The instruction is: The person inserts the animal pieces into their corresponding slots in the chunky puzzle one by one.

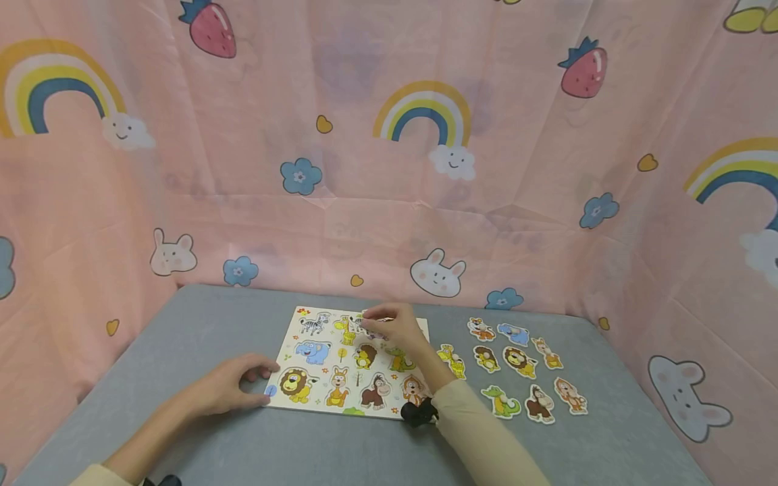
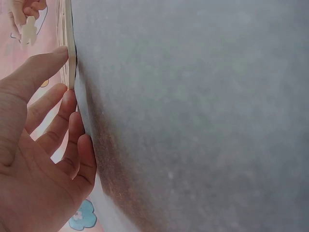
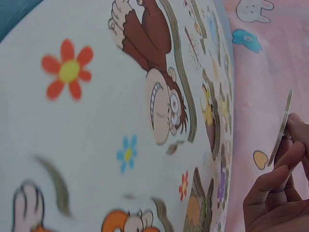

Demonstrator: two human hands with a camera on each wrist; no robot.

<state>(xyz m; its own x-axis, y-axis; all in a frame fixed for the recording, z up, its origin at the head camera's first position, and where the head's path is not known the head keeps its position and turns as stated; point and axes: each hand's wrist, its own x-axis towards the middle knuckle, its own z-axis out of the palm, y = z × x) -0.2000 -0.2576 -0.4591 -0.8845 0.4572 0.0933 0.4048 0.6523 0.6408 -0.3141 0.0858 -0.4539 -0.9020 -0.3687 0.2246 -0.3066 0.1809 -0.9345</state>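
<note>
A white animal puzzle board lies on the table, with cartoon animals printed in outlined shapes. My right hand is over its back part, holding a black-and-white striped zebra puzzle piece between thumb and fingers. Seen edge-on in the right wrist view, the zebra piece is thin and raised above the board surface. My left hand lies beside the board's left edge, thumb at the near corner and fingertips a little farther back. In the left wrist view the thumb and fingertips touch the board's pale edge.
Several loose animal pieces lie right of the board, among them an elephant, a lion, a crocodile and a gorilla. The giraffe piece is nearest my right forearm. A pink patterned curtain encloses the grey table.
</note>
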